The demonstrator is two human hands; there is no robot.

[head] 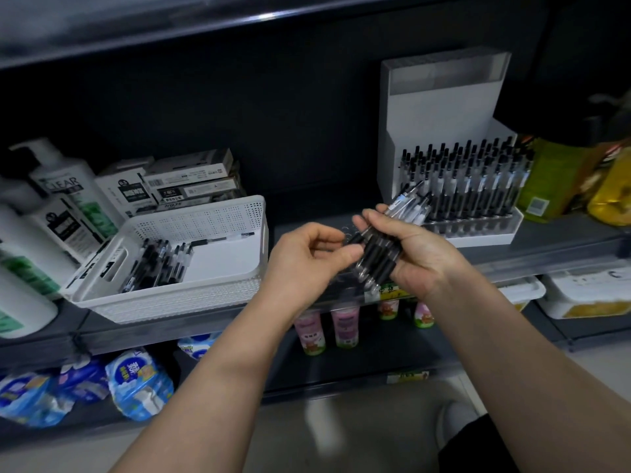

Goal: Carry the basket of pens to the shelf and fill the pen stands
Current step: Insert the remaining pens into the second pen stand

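The white pump bottle (65,186) at the left end of the shelf carries the brand CLEAR in grey capitals. The white carton (124,191) beside it shows the figure 0.5 in a dark disc. The lowest carton (177,205) of the stack behind the basket (205,220) bears H035 on its front edge (smaller print on these cartons is not legible). The yellow-green shelf tag (389,290) shows Chinese characters, too blurred to read.

Both bare forearms (218,380) come up from the bottom edge and meet near frame center. My right hand (415,256) has its fingers curled round a bunch of pens (377,256). My left hand (307,259), just beside it, pinches at the bunch with thumb and forefinger.
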